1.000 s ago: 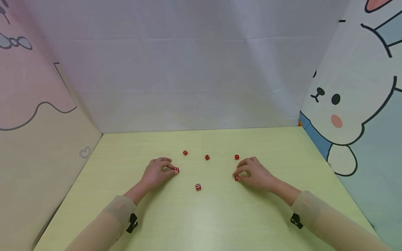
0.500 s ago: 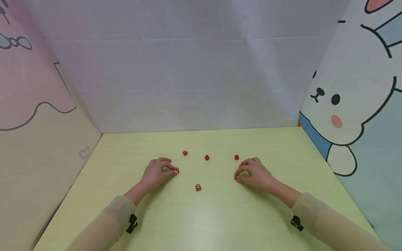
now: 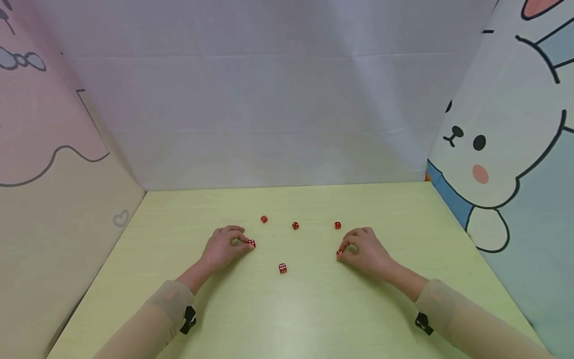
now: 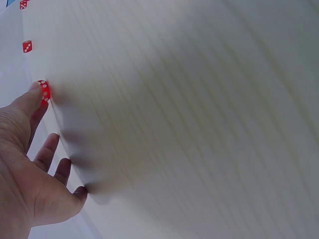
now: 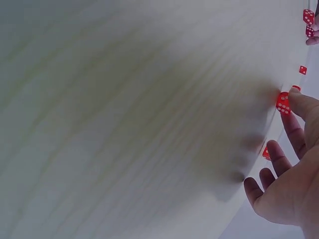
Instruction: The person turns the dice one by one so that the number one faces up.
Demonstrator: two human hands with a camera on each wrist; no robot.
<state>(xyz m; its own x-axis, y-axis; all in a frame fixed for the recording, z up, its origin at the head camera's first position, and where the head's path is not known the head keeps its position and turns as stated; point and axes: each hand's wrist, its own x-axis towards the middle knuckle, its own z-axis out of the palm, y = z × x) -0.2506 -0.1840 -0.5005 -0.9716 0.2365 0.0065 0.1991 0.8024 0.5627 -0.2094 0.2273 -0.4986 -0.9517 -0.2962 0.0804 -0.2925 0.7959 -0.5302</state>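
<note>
My left hand (image 3: 227, 247) pinches a red die (image 3: 252, 243) with white dots between thumb and index finger, at the left of the table. In the left wrist view that die (image 4: 44, 92) shows at the thumb tip, the other fingers spread low over the tabletop. On the right, my right hand (image 3: 365, 253) pinches another red die (image 3: 339, 253), partly covered by its fingertips. The right wrist view shows this die (image 5: 283, 103) between thumb and index finger. Between the hands and nearer to me lies a loose die (image 3: 282, 268).
Farther back on the pale yellow table (image 3: 287, 319) lie a left die (image 3: 264, 219), a middle die (image 3: 295, 226) and a right die (image 3: 338, 225), the last just beyond my right fingers. A white backdrop (image 3: 269, 124) rises behind the table, with printed panels at both sides.
My right hand has shifted slightly to the right with its die, its index finger drawing in closer around it. The left hand and the loose dice have stayed in place.
</note>
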